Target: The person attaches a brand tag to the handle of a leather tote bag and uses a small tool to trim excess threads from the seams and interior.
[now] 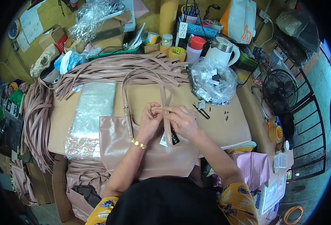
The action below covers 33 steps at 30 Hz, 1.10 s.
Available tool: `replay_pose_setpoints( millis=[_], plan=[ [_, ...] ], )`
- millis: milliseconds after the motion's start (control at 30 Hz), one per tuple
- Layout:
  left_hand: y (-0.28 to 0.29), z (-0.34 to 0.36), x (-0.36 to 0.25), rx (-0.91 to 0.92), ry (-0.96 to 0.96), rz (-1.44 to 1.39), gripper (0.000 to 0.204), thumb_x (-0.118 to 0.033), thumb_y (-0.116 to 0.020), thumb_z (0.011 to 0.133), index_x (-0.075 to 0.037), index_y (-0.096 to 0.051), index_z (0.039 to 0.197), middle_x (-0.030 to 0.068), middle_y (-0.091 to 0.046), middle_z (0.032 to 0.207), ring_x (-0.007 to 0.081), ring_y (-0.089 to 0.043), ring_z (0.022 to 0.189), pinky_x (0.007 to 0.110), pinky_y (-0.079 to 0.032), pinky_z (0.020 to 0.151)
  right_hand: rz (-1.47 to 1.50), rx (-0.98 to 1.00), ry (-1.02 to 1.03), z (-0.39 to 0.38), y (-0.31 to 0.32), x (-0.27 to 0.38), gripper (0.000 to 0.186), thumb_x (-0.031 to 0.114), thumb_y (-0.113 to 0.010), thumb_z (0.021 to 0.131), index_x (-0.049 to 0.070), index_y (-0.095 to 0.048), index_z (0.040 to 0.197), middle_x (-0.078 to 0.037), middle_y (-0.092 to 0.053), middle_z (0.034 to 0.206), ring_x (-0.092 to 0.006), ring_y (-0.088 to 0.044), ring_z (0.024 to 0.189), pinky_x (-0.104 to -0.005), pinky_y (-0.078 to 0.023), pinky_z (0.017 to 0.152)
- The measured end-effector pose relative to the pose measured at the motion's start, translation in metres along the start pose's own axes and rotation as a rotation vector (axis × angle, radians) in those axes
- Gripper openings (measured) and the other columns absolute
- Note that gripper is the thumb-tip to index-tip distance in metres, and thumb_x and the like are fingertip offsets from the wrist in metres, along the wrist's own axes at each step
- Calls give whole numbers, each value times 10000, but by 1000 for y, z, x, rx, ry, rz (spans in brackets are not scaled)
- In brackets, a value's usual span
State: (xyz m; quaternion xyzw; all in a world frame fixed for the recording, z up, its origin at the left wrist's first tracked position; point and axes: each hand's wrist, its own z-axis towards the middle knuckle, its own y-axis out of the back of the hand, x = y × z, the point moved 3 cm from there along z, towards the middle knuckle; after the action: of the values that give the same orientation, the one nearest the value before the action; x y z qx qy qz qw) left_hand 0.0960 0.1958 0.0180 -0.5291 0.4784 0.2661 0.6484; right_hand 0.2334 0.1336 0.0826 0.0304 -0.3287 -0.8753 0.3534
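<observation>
My left hand and my right hand meet with pinched fingers on a dusty-pink strap; the exact detail between the fingertips is too small to make out. Beneath them lies a glossy pink tote bag, with a second, buckled strap to the left of my hands. A black tag and a white one show by the held strap. Right of my hands are black snips. A stack of clear plastic bags lies on the left of the padded board.
Bundled pink straps line the back and hang at left. A crumpled plastic-wrapped bundle, kettle, tape rolls and supplies crowd the edges. A black fan stands at right. Pink bags are piled below left.
</observation>
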Motion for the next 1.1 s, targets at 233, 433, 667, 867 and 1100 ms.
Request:
replay_pose_setpoints(
  millis=[233, 433, 667, 867, 1100],
  plan=[
    [-3, 18, -9, 101, 46, 24, 392, -12, -683, 860, -55, -452, 1173, 17, -632, 763, 76, -584, 672, 204, -469, 612, -15, -31, -384, -21, 2, 6, 97, 143, -727, 811, 82, -687, 875, -68, -658, 1030, -251, -636, 822, -348, -490, 703],
    [-10, 19, -8, 19, 27, 132, 332, -92, -658, 917, -18, -493, 1194, -6, -615, 730, 78, -577, 668, 223, -483, 623, 1001, 492, -1143, -57, -39, 2, 184, 202, -670, 914, 29, -613, 931, -3, -598, 620, -94, -579, 533, -242, -448, 504],
    [11, 3, -1, 151, 152, 378, 188, -155, -591, 974, 2, -689, 1006, -16, -646, 831, 46, -558, 767, 203, -465, 695, 1286, 460, -1012, -35, -6, -37, 137, 167, -620, 949, 33, -590, 950, -29, -627, 735, -76, -589, 567, -200, -473, 529],
    [3, -1, 7, 53, -49, 417, 207, -117, -737, 837, 4, -650, 980, -15, -636, 788, 53, -555, 705, 228, -469, 635, 1307, 253, -1067, -3, -4, -61, 111, 135, -601, 953, 40, -544, 950, -33, -621, 709, -99, -614, 587, -217, -482, 518],
    [-28, -9, 7, -265, -231, 1061, 552, -357, -913, 583, -47, -557, 870, 148, -659, 707, 325, -653, 669, 410, -505, 618, 906, 234, -1003, 8, -36, -70, 65, 72, -594, 941, 19, -559, 926, -26, -601, 660, -80, -576, 554, -221, -448, 485]
  ],
)
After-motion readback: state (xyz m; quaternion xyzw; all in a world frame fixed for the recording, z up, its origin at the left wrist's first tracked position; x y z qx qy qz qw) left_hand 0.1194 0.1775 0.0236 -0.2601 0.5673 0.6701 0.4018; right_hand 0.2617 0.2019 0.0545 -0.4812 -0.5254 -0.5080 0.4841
